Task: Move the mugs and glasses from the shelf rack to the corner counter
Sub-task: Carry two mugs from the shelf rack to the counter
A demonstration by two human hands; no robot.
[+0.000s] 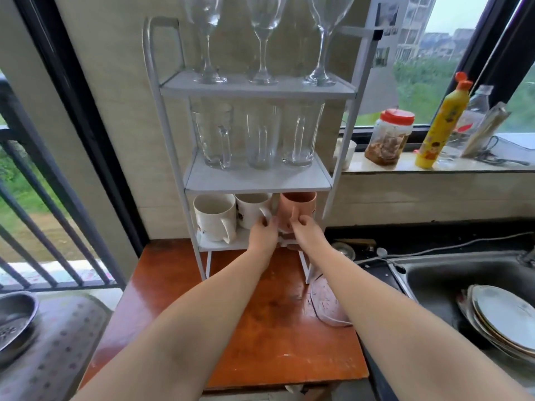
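Right hand (302, 227) on pink mug (298, 208) handle, left hand (262, 231) beside.

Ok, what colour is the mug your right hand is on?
Salmon pink; the mug on the rack's bottom shelf, clearest in the head view.

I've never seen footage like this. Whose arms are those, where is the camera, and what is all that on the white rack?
No machine here: a person wears a camera on the head, so you look down along their two bare arms. The white shelf rack stands on a reddish wooden counter. Its top shelf holds three wine glasses, the middle three clear glass mugs, the bottom two white mugs and a pink mug. The left hand touches the handle of a white mug; the right hand grips the pink mug's handle. To the right is a sink with plates.
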